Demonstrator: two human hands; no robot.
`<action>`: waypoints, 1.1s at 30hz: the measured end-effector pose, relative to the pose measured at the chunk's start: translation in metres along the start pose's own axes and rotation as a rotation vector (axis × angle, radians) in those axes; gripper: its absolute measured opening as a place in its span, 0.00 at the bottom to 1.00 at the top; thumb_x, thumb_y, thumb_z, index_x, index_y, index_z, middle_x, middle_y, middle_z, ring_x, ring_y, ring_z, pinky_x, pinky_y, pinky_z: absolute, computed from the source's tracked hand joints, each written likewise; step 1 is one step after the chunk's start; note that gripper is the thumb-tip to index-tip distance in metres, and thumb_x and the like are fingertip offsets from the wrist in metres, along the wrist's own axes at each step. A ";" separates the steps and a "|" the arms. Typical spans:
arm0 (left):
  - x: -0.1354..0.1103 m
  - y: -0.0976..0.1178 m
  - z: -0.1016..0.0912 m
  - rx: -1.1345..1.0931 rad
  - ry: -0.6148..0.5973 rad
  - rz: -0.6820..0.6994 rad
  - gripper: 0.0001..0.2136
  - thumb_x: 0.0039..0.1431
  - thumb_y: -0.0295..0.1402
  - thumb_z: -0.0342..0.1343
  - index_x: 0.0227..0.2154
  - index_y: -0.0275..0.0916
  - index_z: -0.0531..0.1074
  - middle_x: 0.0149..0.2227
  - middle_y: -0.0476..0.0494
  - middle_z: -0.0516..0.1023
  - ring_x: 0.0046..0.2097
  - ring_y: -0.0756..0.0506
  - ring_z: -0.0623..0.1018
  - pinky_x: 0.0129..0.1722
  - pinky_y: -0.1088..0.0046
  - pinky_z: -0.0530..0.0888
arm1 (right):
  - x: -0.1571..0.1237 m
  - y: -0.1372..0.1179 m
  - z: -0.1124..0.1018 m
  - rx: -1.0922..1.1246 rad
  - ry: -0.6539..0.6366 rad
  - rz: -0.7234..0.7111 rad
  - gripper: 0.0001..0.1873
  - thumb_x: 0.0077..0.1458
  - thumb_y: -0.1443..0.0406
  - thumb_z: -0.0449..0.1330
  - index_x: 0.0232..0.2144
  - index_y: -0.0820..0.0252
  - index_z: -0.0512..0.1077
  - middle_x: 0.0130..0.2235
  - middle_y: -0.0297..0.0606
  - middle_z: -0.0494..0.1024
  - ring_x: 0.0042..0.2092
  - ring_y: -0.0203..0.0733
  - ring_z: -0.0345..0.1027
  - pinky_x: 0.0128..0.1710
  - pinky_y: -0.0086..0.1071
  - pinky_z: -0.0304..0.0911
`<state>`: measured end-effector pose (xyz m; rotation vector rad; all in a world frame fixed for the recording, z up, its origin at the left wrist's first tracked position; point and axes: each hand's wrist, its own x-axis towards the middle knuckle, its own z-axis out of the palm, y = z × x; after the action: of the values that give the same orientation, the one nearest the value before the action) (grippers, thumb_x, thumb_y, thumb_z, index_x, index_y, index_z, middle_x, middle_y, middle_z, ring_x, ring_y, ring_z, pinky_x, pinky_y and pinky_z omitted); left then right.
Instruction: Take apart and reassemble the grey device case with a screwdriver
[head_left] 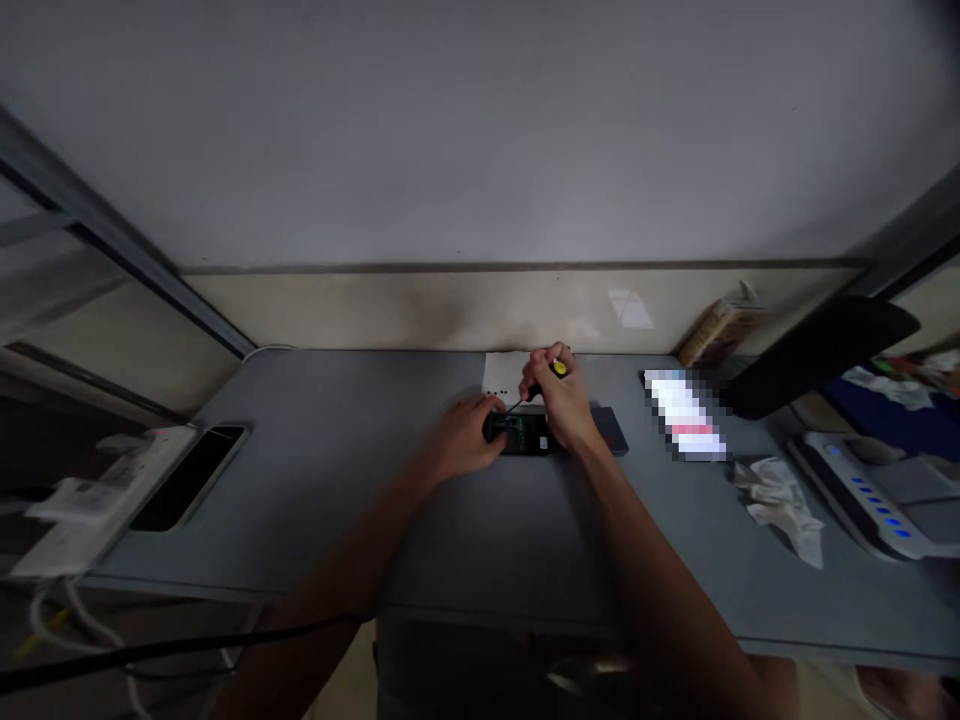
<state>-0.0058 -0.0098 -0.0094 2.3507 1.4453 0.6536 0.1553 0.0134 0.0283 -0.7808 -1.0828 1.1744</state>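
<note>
An opened phone-like device (529,436) with a green circuit board showing lies on the grey table in front of me. My left hand (471,437) grips its left end, thumb and fingers at the edge. My right hand (561,395) is closed round a screwdriver (559,368) whose handle has a yellow end cap. The shaft slants down to the left, and its tip is at the board close to my left fingers. A white sheet (501,373) with several small dark specks lies behind the device. Partly under my right wrist is a dark flat panel (610,430).
A phone (191,478) lies far left beside a white power strip (97,510). To the right are a phone with a lit, blurred screen (686,415), crumpled tissue (784,505), a carton (720,328), a black cylindrical object (821,355) and a grey device with blue lights (862,500).
</note>
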 end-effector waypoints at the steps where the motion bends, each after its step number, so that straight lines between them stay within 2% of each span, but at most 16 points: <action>1: -0.001 0.003 0.000 0.016 0.008 -0.025 0.11 0.55 0.28 0.61 0.42 0.43 0.71 0.42 0.43 0.79 0.46 0.38 0.79 0.51 0.58 0.73 | 0.000 0.000 0.001 -0.015 0.001 -0.016 0.32 0.46 0.38 0.67 0.27 0.51 0.54 0.21 0.22 0.60 0.22 0.33 0.57 0.24 0.30 0.58; 3: -0.001 0.009 0.002 0.033 0.020 -0.095 0.11 0.55 0.27 0.61 0.40 0.43 0.71 0.43 0.43 0.79 0.50 0.37 0.78 0.53 0.58 0.72 | 0.001 0.000 0.003 0.020 -0.004 -0.030 0.30 0.50 0.35 0.61 0.29 0.51 0.59 0.21 0.23 0.59 0.22 0.33 0.56 0.23 0.31 0.57; 5: -0.001 0.013 0.003 0.029 0.027 -0.149 0.09 0.56 0.26 0.60 0.39 0.43 0.70 0.42 0.44 0.78 0.50 0.38 0.78 0.54 0.60 0.72 | 0.001 -0.001 0.004 0.114 -0.022 -0.015 0.28 0.55 0.35 0.56 0.33 0.52 0.66 0.24 0.26 0.63 0.24 0.34 0.59 0.25 0.31 0.59; 7: -0.001 0.016 0.003 0.016 0.035 -0.168 0.09 0.56 0.25 0.59 0.38 0.43 0.70 0.42 0.45 0.78 0.50 0.39 0.78 0.54 0.61 0.72 | 0.002 -0.001 0.004 0.192 -0.041 0.004 0.25 0.57 0.39 0.58 0.35 0.52 0.70 0.27 0.29 0.68 0.28 0.34 0.64 0.29 0.31 0.62; 9: -0.001 0.018 0.004 0.009 0.050 -0.175 0.09 0.56 0.25 0.59 0.37 0.43 0.69 0.41 0.45 0.77 0.48 0.40 0.78 0.52 0.62 0.73 | 0.001 0.000 0.003 0.214 -0.035 0.006 0.23 0.52 0.43 0.66 0.31 0.53 0.70 0.31 0.30 0.71 0.32 0.34 0.68 0.32 0.30 0.64; 11: -0.002 0.019 0.004 0.014 0.067 -0.178 0.08 0.57 0.25 0.59 0.36 0.43 0.68 0.41 0.45 0.77 0.47 0.40 0.78 0.51 0.62 0.73 | 0.000 0.001 0.002 0.180 -0.015 -0.005 0.26 0.47 0.43 0.70 0.28 0.54 0.65 0.32 0.29 0.73 0.32 0.33 0.70 0.32 0.30 0.65; 14: -0.002 0.021 0.004 0.037 0.062 -0.176 0.07 0.57 0.26 0.59 0.35 0.43 0.67 0.40 0.44 0.77 0.47 0.40 0.78 0.51 0.62 0.73 | -0.001 0.001 0.003 0.044 -0.006 -0.050 0.28 0.49 0.41 0.68 0.28 0.53 0.61 0.25 0.24 0.68 0.24 0.31 0.64 0.27 0.29 0.61; 17: -0.002 0.021 0.004 0.060 0.057 -0.175 0.08 0.56 0.26 0.59 0.35 0.42 0.67 0.41 0.44 0.77 0.48 0.39 0.78 0.51 0.61 0.73 | -0.002 0.001 0.008 -0.038 0.001 -0.114 0.26 0.54 0.39 0.62 0.31 0.52 0.63 0.19 0.21 0.59 0.21 0.31 0.56 0.23 0.29 0.56; 21: -0.002 0.021 0.004 0.073 0.059 -0.176 0.07 0.56 0.26 0.59 0.35 0.42 0.67 0.41 0.44 0.77 0.47 0.40 0.78 0.51 0.61 0.72 | -0.002 0.000 0.013 0.031 0.014 -0.078 0.28 0.59 0.37 0.53 0.41 0.53 0.71 0.22 0.25 0.64 0.23 0.34 0.58 0.26 0.31 0.58; 24: -0.002 0.021 0.004 0.070 0.070 -0.172 0.07 0.55 0.26 0.59 0.34 0.43 0.67 0.41 0.44 0.77 0.46 0.40 0.78 0.50 0.62 0.72 | -0.002 -0.001 0.011 0.046 0.004 -0.033 0.24 0.57 0.40 0.59 0.37 0.53 0.74 0.26 0.29 0.69 0.29 0.35 0.64 0.30 0.32 0.61; 26: -0.003 0.021 0.004 0.076 0.080 -0.171 0.07 0.56 0.26 0.59 0.34 0.43 0.67 0.41 0.45 0.77 0.46 0.40 0.78 0.50 0.62 0.72 | -0.003 0.000 0.008 0.047 0.003 -0.017 0.24 0.52 0.41 0.64 0.31 0.53 0.71 0.29 0.30 0.72 0.31 0.35 0.67 0.32 0.31 0.63; 28: -0.003 0.021 0.005 0.080 0.089 -0.176 0.07 0.56 0.27 0.59 0.35 0.43 0.68 0.41 0.45 0.77 0.46 0.40 0.78 0.51 0.61 0.72 | -0.003 0.001 0.006 0.046 0.012 -0.012 0.27 0.49 0.40 0.66 0.28 0.54 0.66 0.28 0.28 0.73 0.28 0.33 0.67 0.30 0.30 0.63; 33: -0.003 0.021 0.008 0.071 0.101 -0.181 0.07 0.55 0.26 0.60 0.35 0.43 0.70 0.40 0.45 0.77 0.47 0.40 0.78 0.51 0.62 0.73 | -0.001 0.004 0.007 0.022 0.078 -0.026 0.32 0.47 0.39 0.67 0.25 0.52 0.55 0.17 0.20 0.58 0.20 0.31 0.53 0.22 0.29 0.54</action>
<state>0.0128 -0.0217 -0.0066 2.2325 1.7277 0.6915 0.1476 0.0127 0.0267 -0.7867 -1.0110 1.1228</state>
